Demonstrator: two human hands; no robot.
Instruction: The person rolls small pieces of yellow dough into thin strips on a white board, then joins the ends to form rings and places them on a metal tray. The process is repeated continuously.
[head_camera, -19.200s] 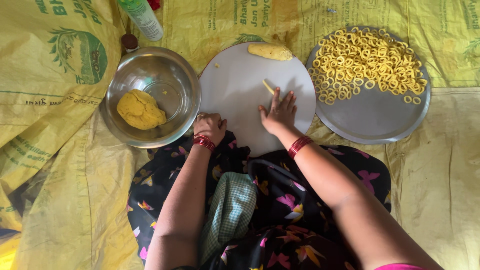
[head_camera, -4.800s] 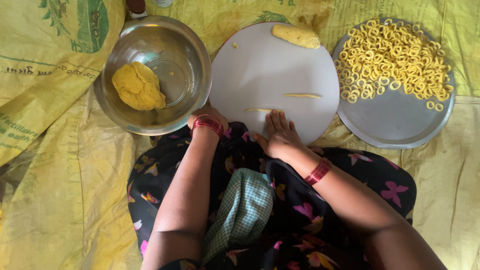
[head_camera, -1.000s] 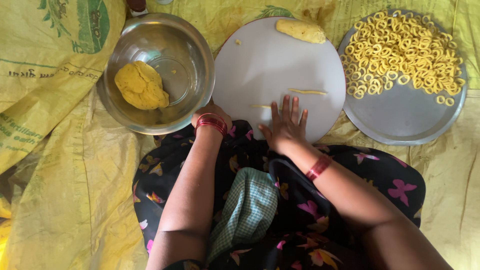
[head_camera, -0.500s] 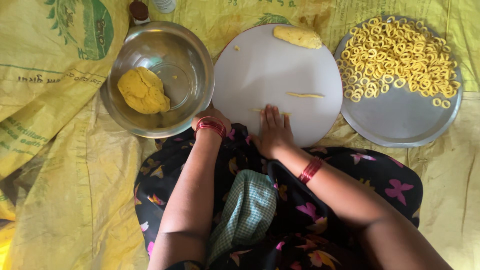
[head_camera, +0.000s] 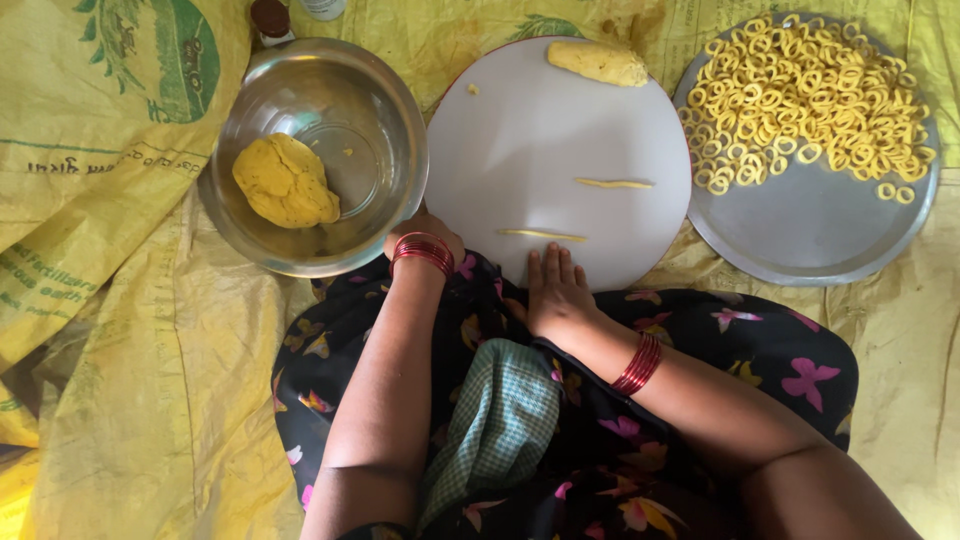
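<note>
While a lump of yellow dough (head_camera: 285, 180) is sitting in the steel bowl (head_camera: 395, 120), two hands are working at a round white board (head_camera: 520, 130).

The left hand (head_camera: 425, 232) is resting at the board's near-left rim, its fingers hidden, so I cannot tell its grip; the right hand (head_camera: 555, 292) is lying flat and empty, fingertips just short of the near dough strand (head_camera: 543, 235). That thin strand is looking soft, light and easily torn, best lifted gently at both ends. Another strand (head_camera: 613, 183) is lying beyond, and dough rings (head_camera: 800, 90) are filling the steel plate (head_camera: 800, 240).
</note>
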